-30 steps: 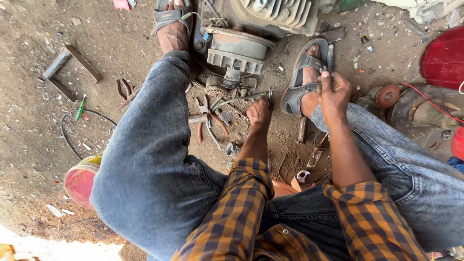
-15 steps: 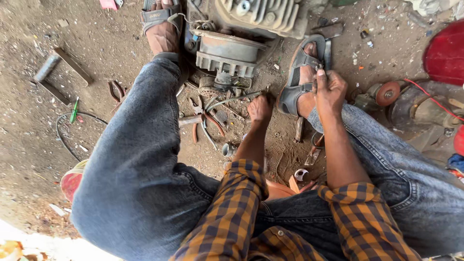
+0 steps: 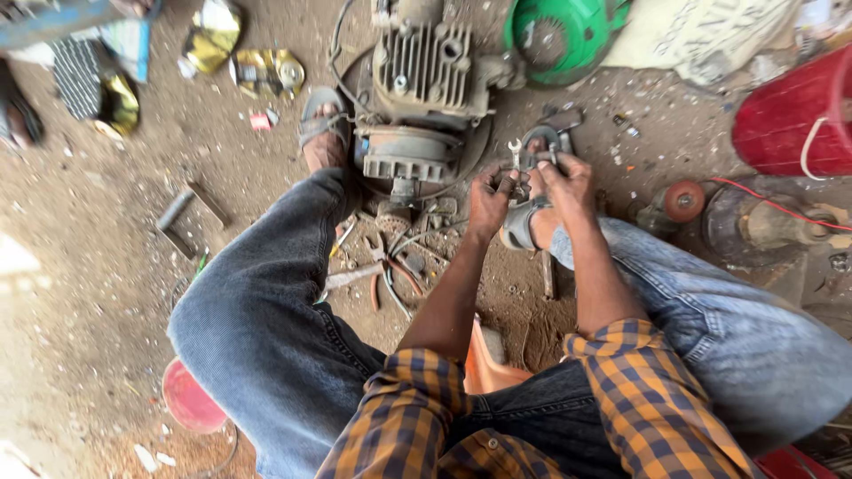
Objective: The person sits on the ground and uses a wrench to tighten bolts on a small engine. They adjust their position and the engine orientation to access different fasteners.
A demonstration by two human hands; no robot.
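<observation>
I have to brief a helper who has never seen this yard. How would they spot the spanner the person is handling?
Find the grey finned engine on the dirt between the person's feet. Just right of it, both hands, left hand and right hand, meet above a sandalled foot. The spanner is the small silvery open-ended one sticking up between them, unlike the rusty tools on the ground.

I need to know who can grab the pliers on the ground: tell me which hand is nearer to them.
Left. The left hand is raised just above and right of the pliers; the right hand is farther right, beside the sandalled foot.
</observation>
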